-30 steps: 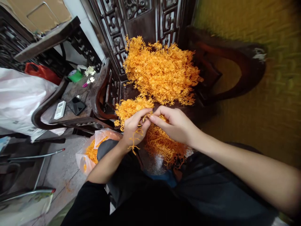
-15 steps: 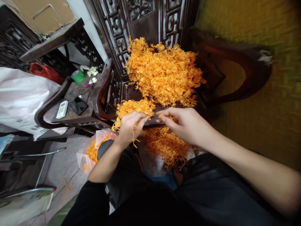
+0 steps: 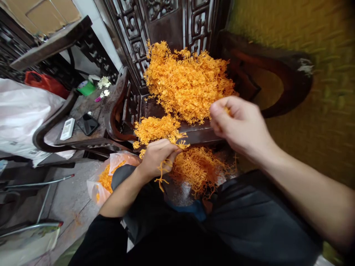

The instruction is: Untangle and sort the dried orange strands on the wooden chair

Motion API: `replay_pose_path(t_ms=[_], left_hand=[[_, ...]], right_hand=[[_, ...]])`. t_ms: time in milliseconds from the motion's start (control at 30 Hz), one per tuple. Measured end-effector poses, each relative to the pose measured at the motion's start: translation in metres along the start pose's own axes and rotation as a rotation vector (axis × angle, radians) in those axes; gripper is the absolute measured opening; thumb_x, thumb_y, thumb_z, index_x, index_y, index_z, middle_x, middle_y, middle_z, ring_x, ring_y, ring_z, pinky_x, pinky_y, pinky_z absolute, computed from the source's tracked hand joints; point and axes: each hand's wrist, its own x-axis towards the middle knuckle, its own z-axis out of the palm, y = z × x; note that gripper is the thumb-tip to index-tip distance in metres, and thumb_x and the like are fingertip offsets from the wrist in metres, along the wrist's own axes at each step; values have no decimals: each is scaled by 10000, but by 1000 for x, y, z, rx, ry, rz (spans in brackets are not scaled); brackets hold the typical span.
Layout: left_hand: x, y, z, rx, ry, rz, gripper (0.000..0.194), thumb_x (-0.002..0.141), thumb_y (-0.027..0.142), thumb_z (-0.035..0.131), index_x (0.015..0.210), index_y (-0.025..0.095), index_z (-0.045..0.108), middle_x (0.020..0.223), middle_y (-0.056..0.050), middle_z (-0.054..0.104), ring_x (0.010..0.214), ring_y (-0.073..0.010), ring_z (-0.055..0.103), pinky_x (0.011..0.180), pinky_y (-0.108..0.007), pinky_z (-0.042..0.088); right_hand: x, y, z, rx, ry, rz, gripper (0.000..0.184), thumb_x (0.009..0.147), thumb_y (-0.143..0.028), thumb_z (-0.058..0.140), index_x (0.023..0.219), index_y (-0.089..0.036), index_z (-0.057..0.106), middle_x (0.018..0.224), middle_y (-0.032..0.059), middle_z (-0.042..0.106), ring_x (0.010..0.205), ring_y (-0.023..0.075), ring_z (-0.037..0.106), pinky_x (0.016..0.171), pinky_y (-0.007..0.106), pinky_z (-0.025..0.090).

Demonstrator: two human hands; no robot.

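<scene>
While orange heap (image 3: 188,85) tops wooden seat (image 3: 198,137), left hand (image 3: 157,157) pinches strands (image 3: 182,143); right hand (image 3: 241,125) curled around orange bits (image 3: 227,111).

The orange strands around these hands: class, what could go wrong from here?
The orange piece pinched in the left hand has thin, spread ends, which might snag or snap. The small orange pile sits beside that hand, near the front edge of the seat, so a brush of the hand could knock bits off. The stringy tangle lies lower, between the legs; shifting them might scatter it.
</scene>
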Motion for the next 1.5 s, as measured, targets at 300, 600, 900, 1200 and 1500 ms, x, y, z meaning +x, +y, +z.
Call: replay_pose_path(t_ms=[300, 600, 900, 1200, 1500], left_hand=[[1, 2, -3, -9, 21, -34, 141, 954, 217, 653, 819, 178, 640, 672, 13, 624, 612, -104, 543, 606, -241, 413], [-2, 3, -2, -36, -74, 5, 91, 966, 230, 627, 887, 186, 638, 700, 13, 614, 634, -116, 536, 618, -258, 416], [-2, 8, -5, -64, -145, 54, 198, 976, 253, 598, 791, 185, 610, 623, 26, 505, 577, -121, 447, 554, -277, 342], [-2, 5, -2, -102, -212, 109, 147, 979, 242, 588, 851, 189, 634, 702, -11, 624, 640, -135, 546, 603, -279, 417], [8, 2, -15, -310, -220, -50, 200, 973, 256, 620, 795, 179, 666, 671, -5, 644, 621, -116, 591, 596, -260, 443]], right_hand=[[-2, -4, 2, -216, 52, 20, 356, 946, -471, 642, 720, -202, 585, 579, 6, 558, 538, 131, 455, 567, 309, 318], [-8, -10, 9, 165, -267, 163, 312, 934, -466, 663, 1090, -197, 678, 596, -25, 595, 471, 122, 510, 478, 280, 396], [3, -7, -4, 85, 222, -4, 354, 946, -536, 626, 821, -207, 656, 679, 26, 635, 562, 142, 534, 553, 303, 413], [-12, -9, 9, -17, -467, -120, 183, 880, -388, 704, 907, -218, 764, 783, 22, 722, 699, 167, 638, 650, 311, 466], [17, -20, -15, 373, 391, 32, 233, 950, -397, 614, 801, -220, 591, 762, 53, 629, 615, 144, 605, 485, 271, 359]])
